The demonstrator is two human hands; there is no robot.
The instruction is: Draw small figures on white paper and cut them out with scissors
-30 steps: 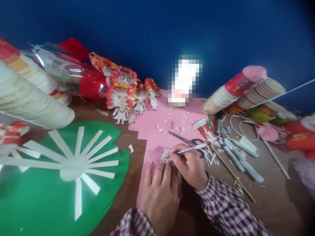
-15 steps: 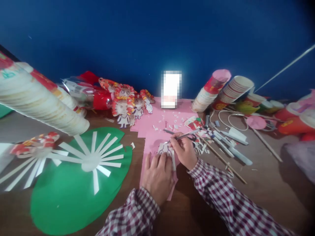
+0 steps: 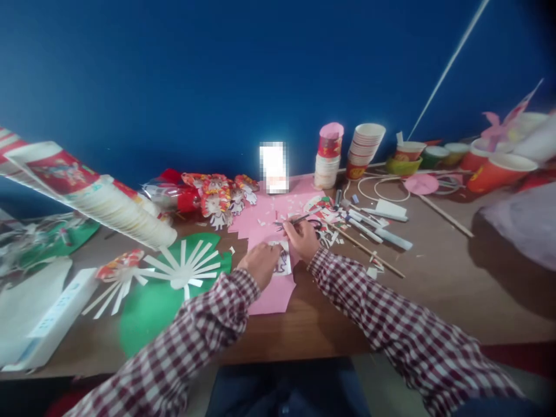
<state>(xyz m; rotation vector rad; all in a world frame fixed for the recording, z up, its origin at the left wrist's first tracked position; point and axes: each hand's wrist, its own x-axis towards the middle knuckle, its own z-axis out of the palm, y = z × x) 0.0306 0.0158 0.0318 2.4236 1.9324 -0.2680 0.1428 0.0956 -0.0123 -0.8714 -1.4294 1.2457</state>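
A small white paper piece (image 3: 284, 259) with a dark purple outlined figure lies on the pink paper (image 3: 271, 296). My left hand (image 3: 259, 263) is at its left edge, fingers curled and closed on it. Just above and right of the piece is my right hand (image 3: 303, 238), closed around a slim pen-shaped tool (image 3: 307, 216) whose shaft slants up to the right. The tool's tip is too blurred to make out. Dark-handled scissors (image 3: 316, 226) lie right beside the right hand, partly covered by it.
Cut-out paper figures (image 3: 217, 202) lie at back left, near a green paper shape (image 3: 145, 307) with white strips (image 3: 178, 272). Paper cup stacks (image 3: 134, 211) lean left; others (image 3: 364, 150) stand behind. Markers (image 3: 393, 238), a wooden stick (image 3: 369, 250) and scraps lie right. A glowing screen (image 3: 273, 165) faces me.
The view has pulled back and swung right. My left hand has gone from lying flat over the paper piece to its left edge, uncovering the drawing. My right hand still holds the tool.
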